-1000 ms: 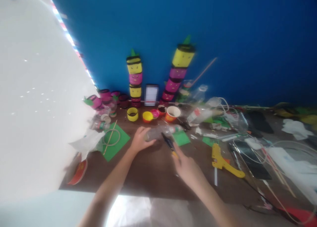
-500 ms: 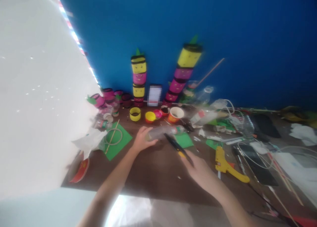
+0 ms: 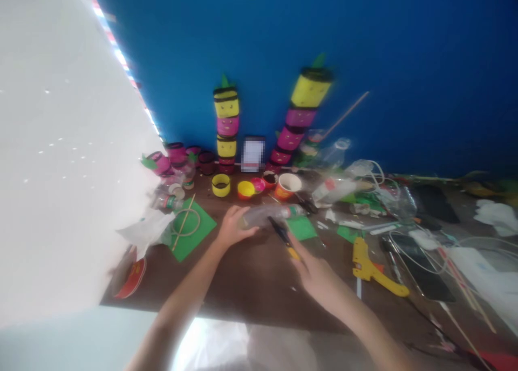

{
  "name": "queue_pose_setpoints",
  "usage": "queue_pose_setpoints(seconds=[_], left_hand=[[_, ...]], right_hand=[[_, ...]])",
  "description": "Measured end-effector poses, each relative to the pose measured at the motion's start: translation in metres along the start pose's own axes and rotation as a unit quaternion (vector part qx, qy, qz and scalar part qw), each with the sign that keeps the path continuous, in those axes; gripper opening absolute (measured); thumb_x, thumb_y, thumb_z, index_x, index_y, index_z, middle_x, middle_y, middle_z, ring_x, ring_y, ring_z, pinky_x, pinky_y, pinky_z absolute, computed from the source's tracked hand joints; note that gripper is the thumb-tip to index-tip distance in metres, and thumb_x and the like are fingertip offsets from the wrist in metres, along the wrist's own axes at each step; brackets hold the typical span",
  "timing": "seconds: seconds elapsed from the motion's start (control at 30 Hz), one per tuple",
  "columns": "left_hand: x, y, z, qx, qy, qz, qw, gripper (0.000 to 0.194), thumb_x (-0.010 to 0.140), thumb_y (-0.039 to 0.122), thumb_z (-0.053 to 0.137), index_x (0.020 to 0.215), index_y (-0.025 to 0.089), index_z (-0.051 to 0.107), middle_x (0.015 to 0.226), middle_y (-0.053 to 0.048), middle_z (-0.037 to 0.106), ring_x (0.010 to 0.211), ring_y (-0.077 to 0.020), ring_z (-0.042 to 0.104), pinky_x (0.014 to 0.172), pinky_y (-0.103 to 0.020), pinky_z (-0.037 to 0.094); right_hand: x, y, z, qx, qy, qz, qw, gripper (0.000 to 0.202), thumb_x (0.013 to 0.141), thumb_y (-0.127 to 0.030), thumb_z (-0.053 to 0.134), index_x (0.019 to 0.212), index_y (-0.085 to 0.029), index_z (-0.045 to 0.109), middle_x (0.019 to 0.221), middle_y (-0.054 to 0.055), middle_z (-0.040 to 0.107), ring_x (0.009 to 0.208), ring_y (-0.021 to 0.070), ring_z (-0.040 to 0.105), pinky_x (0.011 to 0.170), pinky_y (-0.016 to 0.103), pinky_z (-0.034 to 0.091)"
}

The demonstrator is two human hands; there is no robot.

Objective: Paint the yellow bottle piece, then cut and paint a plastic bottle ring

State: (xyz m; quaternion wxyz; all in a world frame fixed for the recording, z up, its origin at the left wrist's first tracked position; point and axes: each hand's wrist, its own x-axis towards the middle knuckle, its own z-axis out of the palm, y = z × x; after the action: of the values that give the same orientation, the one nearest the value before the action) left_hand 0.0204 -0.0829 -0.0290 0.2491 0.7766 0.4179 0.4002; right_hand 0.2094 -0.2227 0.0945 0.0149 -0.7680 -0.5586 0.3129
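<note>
Brown table (image 3: 246, 290), two towers (image 3: 227, 126) (image 3: 290, 138), left hand (image 3: 232, 229) curled round one bottle (image 3: 261, 215), right hand (image 3: 311, 268) gripping one black-yellow tool (image 3: 281, 236)

- Single head view, worn by the person, from above the near side of the table (image 3: 251, 290).
- Faces forward, angled down; blue wall (image 3: 259, 42) far, pale wall (image 3: 56, 155) left.
- Wide, moderately close: near table edge in frame, left hand (image 3: 233, 228) and right hand (image 3: 313, 271) around centre.

Gap on a crowded tabletop (image 3: 251, 290)
Room between forearms (image 3: 186, 293) — bottle (image 3: 259, 217) bars the far side, glue gun (image 3: 367, 267) obstructs farther right.
</note>
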Motion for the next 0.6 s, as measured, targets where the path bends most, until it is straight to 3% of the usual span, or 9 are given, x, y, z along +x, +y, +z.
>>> queue_pose_setpoints(seconds=[0.2,0.47,0.6], left_hand=[[0.000,0.000,0.001,0.002,0.008,-0.006,1.000,0.058,0.063,0.041,0.074,0.115,0.021,0.058,0.097,-0.006,0.060,0.096,-0.0224,0.059,0.092,-0.039,0.049],[0.002,0.000,0.001,0.001,0.011,-0.008,1.000,0.057,0.064,0.040,0.074,0.114,0.020,0.058,0.096,-0.006,0.061,0.095,-0.0216,0.060,0.090,-0.038,0.051],[0.002,0.000,0.000,-0.005,0.014,-0.016,1.000,0.058,0.063,0.040,0.075,0.115,0.019,0.059,0.098,-0.007,0.060,0.094,-0.0212,0.061,0.090,-0.037,0.051]], right_hand=[[0.010,-0.004,0.004,0.005,0.023,-0.018,1.000,0.053,0.090,-0.031,0.040,0.141,-0.022,0.035,0.084,0.008,0.071,0.069,0.0204,0.067,0.061,0.023,0.042],[0.018,-0.005,0.002,0.013,0.016,-0.042,0.999,0.053,0.091,-0.029,0.035,0.144,-0.020,0.030,0.094,0.012,0.071,0.085,0.0220,0.068,0.067,0.023,0.043],[0.020,-0.007,0.000,-0.013,0.012,-0.034,0.999,0.053,0.092,-0.031,0.032,0.144,-0.020,0.030,0.086,0.012,0.071,0.075,0.0227,0.068,0.064,0.025,0.043]])
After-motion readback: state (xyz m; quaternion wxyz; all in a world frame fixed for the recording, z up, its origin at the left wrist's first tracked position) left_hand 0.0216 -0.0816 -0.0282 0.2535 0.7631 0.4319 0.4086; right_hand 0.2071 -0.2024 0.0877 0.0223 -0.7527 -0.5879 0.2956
